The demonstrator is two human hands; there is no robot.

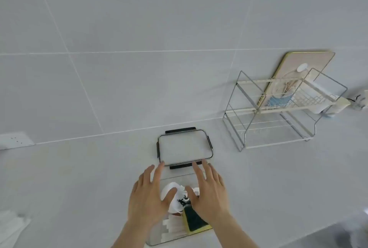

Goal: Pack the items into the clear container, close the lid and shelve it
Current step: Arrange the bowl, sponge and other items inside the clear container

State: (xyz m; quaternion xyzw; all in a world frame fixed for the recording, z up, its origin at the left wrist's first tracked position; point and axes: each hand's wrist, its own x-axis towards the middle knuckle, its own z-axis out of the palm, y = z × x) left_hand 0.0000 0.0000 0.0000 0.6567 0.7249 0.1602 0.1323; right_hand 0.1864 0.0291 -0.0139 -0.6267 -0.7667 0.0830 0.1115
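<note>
Clear container (pixel 153 237): glossy transparent plastic. Just behind it, lid (pixel 185 147): clear smooth panel, matt black plastic clips. Inside the container: sponge (pixel 194 222), rough dark scouring face on yellow foam. Right of the lid: rack (pixel 278 108), shiny metal wire. Counter (pixel 79 178): smooth, matt, pale.

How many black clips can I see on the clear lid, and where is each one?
4. On the lid: far clip beside the wall, near clip just beyond the fingertips, left clip, right clip. None seems hidden.
</note>
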